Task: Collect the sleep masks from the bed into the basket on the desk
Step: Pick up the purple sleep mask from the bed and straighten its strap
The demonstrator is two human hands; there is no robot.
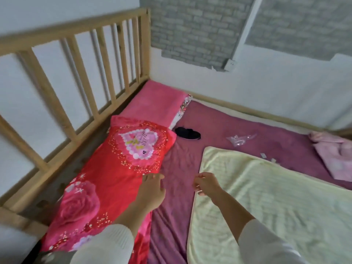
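Head view: left hand (152,189) and right hand (206,184) both empty, fingers loosely curled, well short of black sleep mask (187,133).

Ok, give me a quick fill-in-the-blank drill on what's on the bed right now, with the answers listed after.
1. The sleep mask lying on the purple sheet is ____ in colour.
2. Both the left hand and the right hand are ____, holding nothing.
3. The blanket spread under the right forearm is pale ____.
4. The bed rail beside the red pillow is made of ____.

Missing words: black; empty; yellow; wood
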